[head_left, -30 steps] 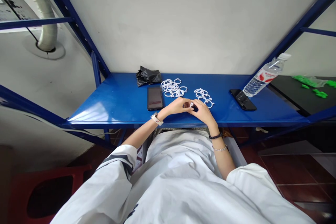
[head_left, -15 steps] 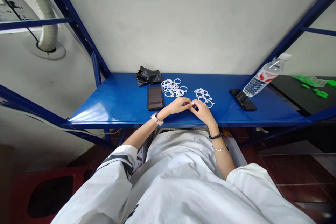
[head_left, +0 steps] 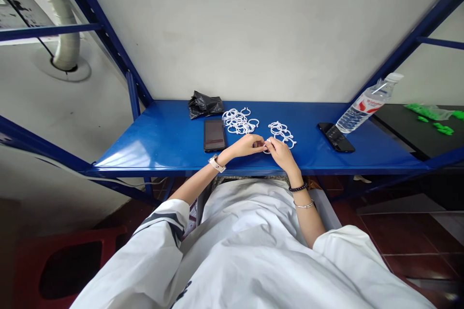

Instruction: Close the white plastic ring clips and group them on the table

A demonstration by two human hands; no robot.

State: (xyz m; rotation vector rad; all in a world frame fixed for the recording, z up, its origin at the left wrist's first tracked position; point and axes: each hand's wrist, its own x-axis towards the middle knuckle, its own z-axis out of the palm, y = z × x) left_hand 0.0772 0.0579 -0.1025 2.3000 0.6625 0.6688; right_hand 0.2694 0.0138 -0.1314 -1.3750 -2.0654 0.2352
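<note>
My left hand and my right hand meet above the front part of the blue table. Between their fingertips is a white plastic ring, mostly covered by the fingers. Both hands are closed on it in a pinch. Beyond the left hand lies a larger pile of white open rings with small knobbed ends. A smaller group of the same rings rests just behind the right hand.
Left of the pile lies a dark tablet or phone, with a crumpled black plastic bag behind it. To the right are a black phone and a water bottle. Green pieces lie on a dark surface farther right.
The fingers have shifted slightly around the white ring, and its curved lower part now shows below the fingertips. The ring piles stay as they were.
</note>
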